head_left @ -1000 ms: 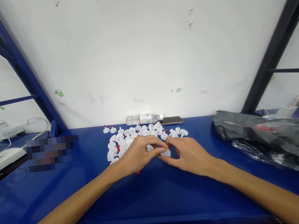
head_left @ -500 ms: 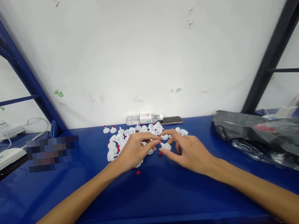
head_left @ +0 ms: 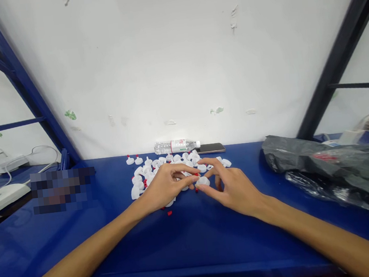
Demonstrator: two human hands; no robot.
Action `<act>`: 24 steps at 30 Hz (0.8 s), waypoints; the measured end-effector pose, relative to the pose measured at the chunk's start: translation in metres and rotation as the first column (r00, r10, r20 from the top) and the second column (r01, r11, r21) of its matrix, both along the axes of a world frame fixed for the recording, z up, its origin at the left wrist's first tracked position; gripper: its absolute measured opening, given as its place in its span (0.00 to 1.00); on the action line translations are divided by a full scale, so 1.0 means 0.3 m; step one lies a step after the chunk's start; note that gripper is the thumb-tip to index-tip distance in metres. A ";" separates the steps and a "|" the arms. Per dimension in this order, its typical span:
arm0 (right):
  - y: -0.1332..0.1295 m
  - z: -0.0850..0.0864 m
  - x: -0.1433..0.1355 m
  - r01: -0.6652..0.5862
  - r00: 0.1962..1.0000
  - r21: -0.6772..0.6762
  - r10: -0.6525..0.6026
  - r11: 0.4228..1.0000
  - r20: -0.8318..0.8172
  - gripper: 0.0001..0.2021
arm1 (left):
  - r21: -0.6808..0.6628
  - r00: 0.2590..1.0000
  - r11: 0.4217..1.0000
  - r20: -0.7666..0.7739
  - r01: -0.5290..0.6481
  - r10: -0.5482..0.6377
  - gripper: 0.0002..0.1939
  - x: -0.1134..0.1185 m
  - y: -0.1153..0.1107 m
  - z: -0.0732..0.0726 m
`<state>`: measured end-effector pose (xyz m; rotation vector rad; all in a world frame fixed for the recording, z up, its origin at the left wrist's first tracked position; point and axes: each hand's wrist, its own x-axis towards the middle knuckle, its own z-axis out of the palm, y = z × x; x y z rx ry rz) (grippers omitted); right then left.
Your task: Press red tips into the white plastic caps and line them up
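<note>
White spouted cap (head_left: 202, 181) between the two hands

Held in the right hand (head_left: 235, 190), apparently between thumb and fingers, with the long axis seemingly running across toward the left hand (head_left: 165, 183). Just right of the left fingertips, themselves pinching a probable red tip (head_left: 196, 174). Above the blue table (head_left: 190, 244), at the near right of the white pile (head_left: 138, 185). Hidden behind fingertips: the spout. Hard to make out: the right hand's exact contact.

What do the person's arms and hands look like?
The left hand and right hand are bare: no gloves, and no rings that show. The left forearm and right forearm are slim and uncovered, no sleeve, watch or bracelet in view.
</note>
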<state>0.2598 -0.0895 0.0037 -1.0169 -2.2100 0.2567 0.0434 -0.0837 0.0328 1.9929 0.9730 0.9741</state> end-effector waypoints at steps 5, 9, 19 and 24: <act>-0.004 0.004 0.003 -0.015 1.000 -0.006 0.015 1.000 -0.007 0.26 | -0.026 0.999 0.999 0.017 -0.029 0.029 0.13 0.003 -0.003 -0.002; -0.008 0.010 0.002 -0.021 1.000 -0.034 0.021 0.999 -0.004 0.25 | 0.005 0.998 0.999 0.040 -0.050 0.049 0.12 0.012 -0.007 -0.009; -0.014 0.030 0.000 -0.002 0.998 -0.006 0.001 1.000 -0.068 0.20 | 0.261 0.900 0.861 0.120 -0.436 0.419 0.18 -0.156 0.110 0.094; -0.010 0.026 0.001 -0.001 0.999 0.009 0.001 1.000 -0.044 0.18 | 0.312 0.663 0.595 0.204 -0.741 0.720 0.20 -0.425 0.283 0.091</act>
